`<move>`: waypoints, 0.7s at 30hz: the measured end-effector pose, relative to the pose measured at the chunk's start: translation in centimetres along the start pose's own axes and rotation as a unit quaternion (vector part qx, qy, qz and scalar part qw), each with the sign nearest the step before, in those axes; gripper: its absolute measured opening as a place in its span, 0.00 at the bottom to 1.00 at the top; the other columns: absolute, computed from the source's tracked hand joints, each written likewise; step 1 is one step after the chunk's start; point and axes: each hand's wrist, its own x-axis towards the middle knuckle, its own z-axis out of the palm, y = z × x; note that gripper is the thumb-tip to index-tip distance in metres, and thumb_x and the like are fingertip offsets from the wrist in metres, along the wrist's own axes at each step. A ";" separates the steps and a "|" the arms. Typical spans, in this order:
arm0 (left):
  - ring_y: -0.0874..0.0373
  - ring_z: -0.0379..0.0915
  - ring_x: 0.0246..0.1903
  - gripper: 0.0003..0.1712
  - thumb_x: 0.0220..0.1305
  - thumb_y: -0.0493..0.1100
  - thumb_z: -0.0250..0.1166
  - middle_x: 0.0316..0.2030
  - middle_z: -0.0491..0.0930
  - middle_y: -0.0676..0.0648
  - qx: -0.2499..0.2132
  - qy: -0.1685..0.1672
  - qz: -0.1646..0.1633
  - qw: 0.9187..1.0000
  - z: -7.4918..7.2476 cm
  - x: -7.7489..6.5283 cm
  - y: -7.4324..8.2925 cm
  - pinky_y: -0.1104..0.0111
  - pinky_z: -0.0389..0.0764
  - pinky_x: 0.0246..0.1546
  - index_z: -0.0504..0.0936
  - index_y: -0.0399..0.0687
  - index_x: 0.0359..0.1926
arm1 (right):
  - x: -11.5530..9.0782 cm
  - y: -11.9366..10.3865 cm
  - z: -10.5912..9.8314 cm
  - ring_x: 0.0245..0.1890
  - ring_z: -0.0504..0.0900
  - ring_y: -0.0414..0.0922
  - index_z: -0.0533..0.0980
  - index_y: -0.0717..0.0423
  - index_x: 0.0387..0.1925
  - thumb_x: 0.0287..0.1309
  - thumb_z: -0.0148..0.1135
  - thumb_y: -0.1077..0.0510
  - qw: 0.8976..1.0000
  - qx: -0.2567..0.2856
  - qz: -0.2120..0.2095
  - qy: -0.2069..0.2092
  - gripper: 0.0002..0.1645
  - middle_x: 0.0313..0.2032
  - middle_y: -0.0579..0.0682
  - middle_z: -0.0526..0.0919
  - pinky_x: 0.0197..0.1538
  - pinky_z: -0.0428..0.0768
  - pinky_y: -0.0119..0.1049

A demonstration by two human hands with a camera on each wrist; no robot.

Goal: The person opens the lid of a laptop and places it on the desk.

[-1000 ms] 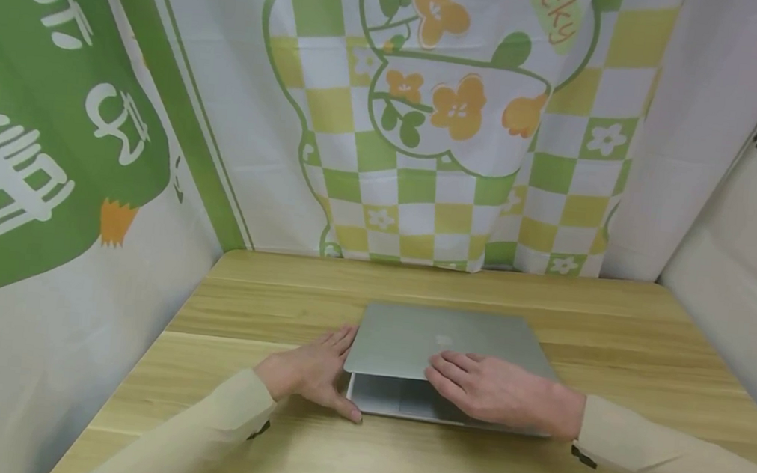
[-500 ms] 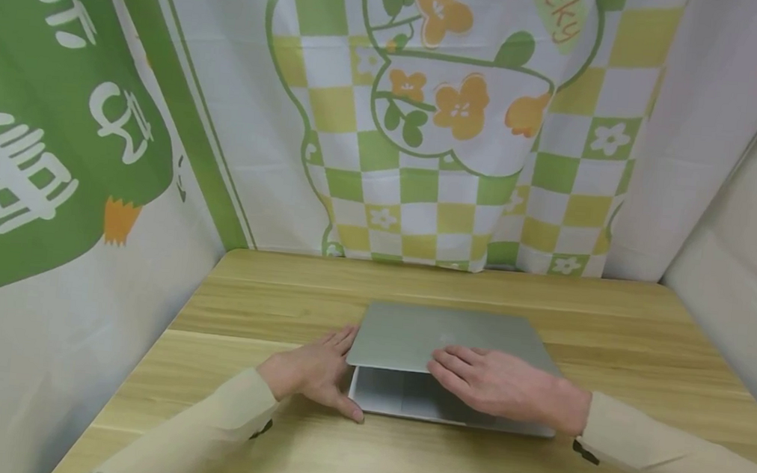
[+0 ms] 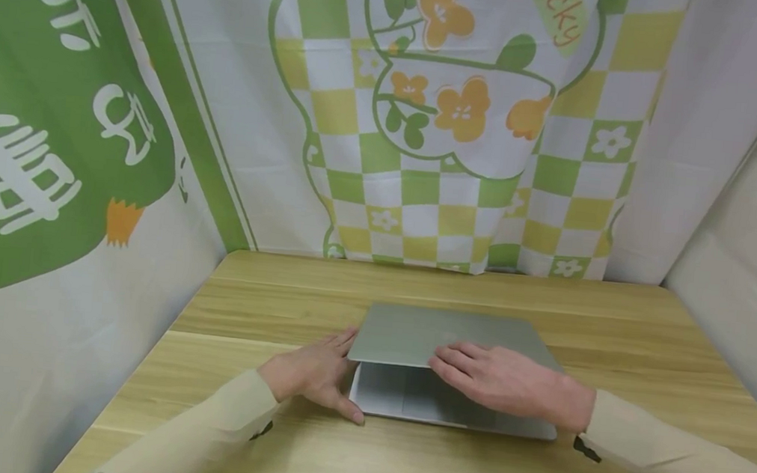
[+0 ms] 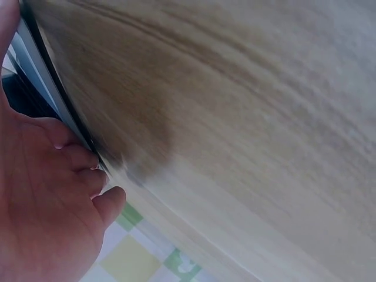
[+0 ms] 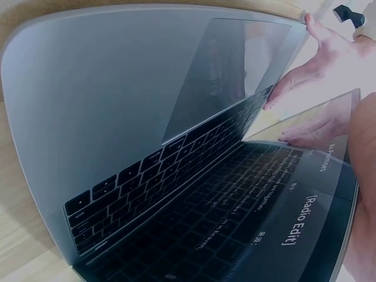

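Note:
A silver laptop lies on the wooden table, its lid (image 3: 397, 336) raised partway over the base (image 3: 380, 393). My right hand (image 3: 514, 384) grips the lid's front edge, fingers over the outer face; the thumb is hidden under it in the head view. Against the base's left side rests my left hand (image 3: 312, 373), its thumb by the front corner and its fingers stretched toward the back. In the right wrist view the black keyboard (image 5: 126, 182), the trackpad (image 5: 223, 73) and a lit screen (image 5: 294, 217) with white text show between lid and base.
Wood-grain tabletop (image 3: 251, 451) surrounds the laptop. A checkered, flower-printed cloth (image 3: 416, 187) hangs behind the table's back edge. White and green printed cloth (image 3: 40, 162) stands along the left, with a pale cloth (image 3: 756, 247) on the right.
The lid's front edge has risen and moved back slightly with my right hand, widening the gap above the base. My left hand keeps its place at the laptop's left side.

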 end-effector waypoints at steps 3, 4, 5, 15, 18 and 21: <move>0.36 0.39 0.76 0.69 0.46 0.83 0.60 0.78 0.39 0.37 0.004 0.000 0.000 1.000 0.0 0.0 0.0 0.46 0.54 0.74 0.46 0.50 0.78 | 0.0 0.1 -0.1 0.55 0.80 0.48 0.67 0.60 0.65 0.76 0.31 0.67 1.000 0.010 0.003 -0.009 0.24 0.58 0.55 0.79 0.44 0.85 0.36; 0.36 0.40 0.76 0.69 0.46 0.83 0.60 0.78 0.39 0.37 0.005 0.001 0.000 1.000 0.0 0.0 0.0 0.46 0.55 0.74 0.46 0.49 0.78 | 0.0 0.1 -0.2 0.55 0.80 0.48 0.67 0.60 0.65 0.76 0.32 0.67 1.000 0.011 0.004 -0.009 0.24 0.58 0.55 0.79 0.44 0.85 0.36; 0.36 0.40 0.76 0.70 0.46 0.83 0.60 0.78 0.40 0.37 0.007 0.002 0.000 1.000 0.0 0.1 0.0 0.46 0.55 0.74 0.46 0.49 0.78 | 0.0 0.2 -0.2 0.54 0.80 0.48 0.67 0.61 0.65 0.76 0.32 0.67 1.000 0.012 0.004 -0.007 0.24 0.57 0.55 0.79 0.43 0.85 0.35; 0.35 0.40 0.76 0.70 0.46 0.83 0.59 0.78 0.40 0.37 0.014 0.001 0.007 1.000 0.1 0.2 -0.1 0.47 0.55 0.75 0.47 0.46 0.78 | 0.1 0.3 -0.1 0.50 0.81 0.47 0.69 0.60 0.62 0.76 0.13 0.64 1.000 0.001 0.008 0.021 0.35 0.53 0.53 0.81 0.28 0.82 0.33; 0.34 0.40 0.76 0.71 0.46 0.83 0.59 0.77 0.39 0.36 0.014 0.003 0.012 1.000 0.0 0.2 -0.1 0.47 0.55 0.75 0.45 0.46 0.78 | 0.1 0.3 -0.1 0.49 0.81 0.46 0.70 0.59 0.62 0.77 0.14 0.64 1.000 -0.011 0.006 0.025 0.34 0.52 0.53 0.82 0.27 0.81 0.33; 0.34 0.40 0.75 0.71 0.46 0.83 0.59 0.77 0.39 0.36 0.015 0.004 0.013 1.000 -0.1 0.2 0.0 0.46 0.55 0.74 0.45 0.46 0.78 | 0.2 0.3 -0.1 0.47 0.82 0.46 0.70 0.59 0.62 0.77 0.15 0.65 0.999 -0.023 0.003 0.027 0.33 0.52 0.52 0.82 0.26 0.80 0.32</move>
